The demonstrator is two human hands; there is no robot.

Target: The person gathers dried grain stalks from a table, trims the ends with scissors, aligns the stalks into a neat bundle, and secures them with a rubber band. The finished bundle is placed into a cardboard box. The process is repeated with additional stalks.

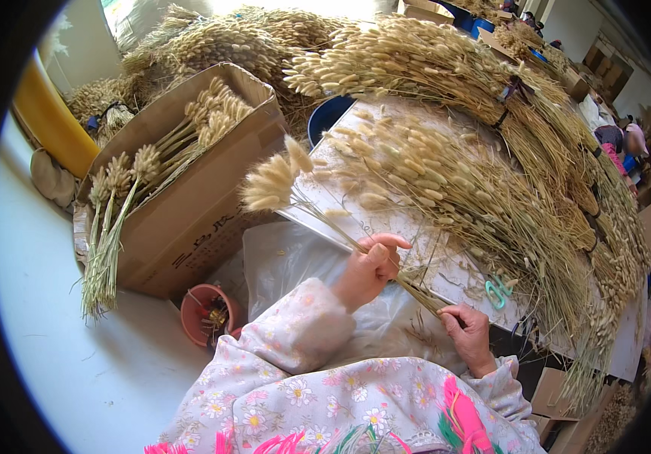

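Note:
A small bunch of dried bunny tail grass [269, 184] slants across in front of me, its fluffy cream heads up and to the left. Closed around the stems about midway is my left hand [369, 274], its index finger sticking out to the right. My right hand [471, 338] pinches the lower stem ends between thumb and fingers. Just beyond both hands, a layer of loose bunny tail grass stems [446, 170] lies spread on the white table [386, 227]. Green-handled scissors [498, 291] rest on the table near my right hand.
An open cardboard box [197, 216] with tied grass bunches [113, 219] stands at the left. A small red bucket [210, 314] holds bits and pieces. Large tied sheaves [446, 68] heap along the table's far side. A blue tub [328, 117] stands behind; people [628, 144] are at far right.

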